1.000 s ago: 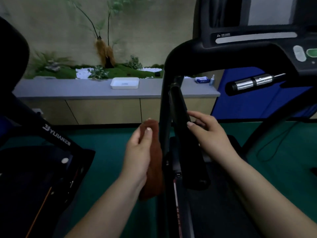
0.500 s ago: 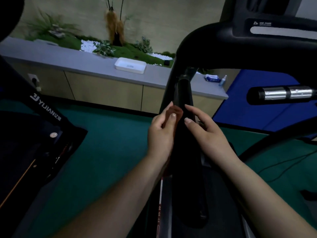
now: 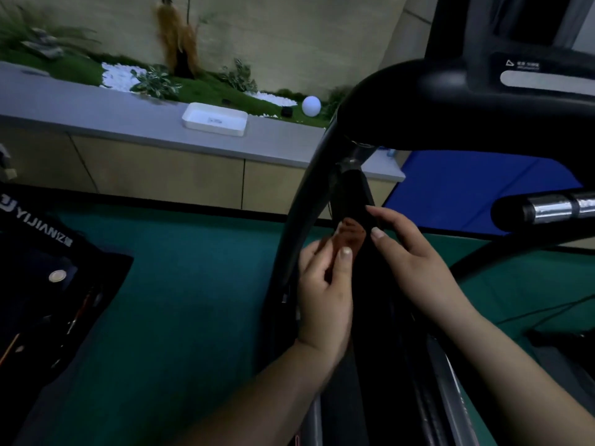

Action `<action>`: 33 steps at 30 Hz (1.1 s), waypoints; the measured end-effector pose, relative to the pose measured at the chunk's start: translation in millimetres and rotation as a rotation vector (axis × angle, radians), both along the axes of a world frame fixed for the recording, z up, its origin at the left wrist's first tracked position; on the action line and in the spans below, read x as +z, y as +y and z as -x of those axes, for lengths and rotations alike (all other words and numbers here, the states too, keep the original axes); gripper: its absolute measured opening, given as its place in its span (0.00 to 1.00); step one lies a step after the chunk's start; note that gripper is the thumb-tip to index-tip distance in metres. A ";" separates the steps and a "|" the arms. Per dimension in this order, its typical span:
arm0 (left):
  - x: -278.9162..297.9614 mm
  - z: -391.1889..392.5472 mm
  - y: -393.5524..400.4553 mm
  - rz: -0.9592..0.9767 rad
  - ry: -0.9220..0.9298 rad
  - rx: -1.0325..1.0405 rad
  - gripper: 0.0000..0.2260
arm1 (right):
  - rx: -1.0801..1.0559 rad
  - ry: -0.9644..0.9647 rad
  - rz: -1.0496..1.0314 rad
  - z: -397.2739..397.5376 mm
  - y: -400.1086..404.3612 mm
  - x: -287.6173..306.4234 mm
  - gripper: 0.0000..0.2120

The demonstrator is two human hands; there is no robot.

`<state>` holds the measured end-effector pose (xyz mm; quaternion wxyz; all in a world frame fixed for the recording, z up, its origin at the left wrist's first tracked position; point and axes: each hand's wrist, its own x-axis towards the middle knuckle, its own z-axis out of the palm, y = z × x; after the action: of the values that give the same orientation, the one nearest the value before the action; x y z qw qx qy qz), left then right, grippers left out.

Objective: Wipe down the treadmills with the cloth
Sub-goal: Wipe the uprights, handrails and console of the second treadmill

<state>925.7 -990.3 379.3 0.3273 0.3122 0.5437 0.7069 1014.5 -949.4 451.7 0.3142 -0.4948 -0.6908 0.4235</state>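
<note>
A black treadmill fills the right of the head view, with its upright post (image 3: 349, 194) rising to the curved handrail (image 3: 396, 91). My left hand (image 3: 325, 294) grips a brown cloth (image 3: 351, 233) and holds it against the post, only the cloth's top showing above my fingers. From the right, my right hand (image 3: 409, 255) touches the same post with its fingers lightly bent, just beside the cloth. The lower part of the cloth is hidden behind my left hand and the post.
A second black treadmill (image 3: 42, 272) stands at the left across green floor (image 3: 193, 284). A grey counter (image 3: 96, 107) with a white tray (image 3: 215, 119) runs along the back wall. A chrome grip bar (image 3: 553, 209) juts out at the right, before a blue mat (image 3: 467, 188).
My left hand has slid the cloth up the post from low down to near its top. My right hand rose along the post with it, and the view tilted upward.
</note>
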 end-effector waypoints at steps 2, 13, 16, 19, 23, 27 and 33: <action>-1.7 4.5 9.0 -0.002 -0.045 -0.005 0.11 | -0.031 0.012 0.029 4.1 4.1 1.8 0.14; -4.5 7.6 18.3 0.032 -0.124 -0.012 0.10 | -0.135 -0.061 0.050 17.0 12.5 3.6 0.15; 0.7 27.9 61.6 0.062 -0.081 -0.035 0.12 | -0.135 -0.037 0.048 18.7 11.4 2.5 0.15; 6.4 34.9 78.2 0.056 -0.065 -0.048 0.13 | -0.141 -0.038 0.049 18.8 11.8 1.5 0.16; 1.8 16.1 27.8 -0.005 -0.094 -0.078 0.12 | -0.133 -0.052 0.034 18.9 13.8 1.4 0.16; 6.2 37.2 74.7 -0.015 0.036 -0.080 0.14 | -0.124 -0.028 0.030 19.8 14.2 2.5 0.17; 6.9 27.2 60.7 -0.031 -0.043 -0.071 0.13 | -0.138 -0.020 0.021 21.9 15.8 2.1 0.18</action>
<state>898.5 -929.6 386.1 0.3590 0.3211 0.5142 0.7097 992.6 -933.6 453.8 0.3306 -0.5485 -0.6536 0.4033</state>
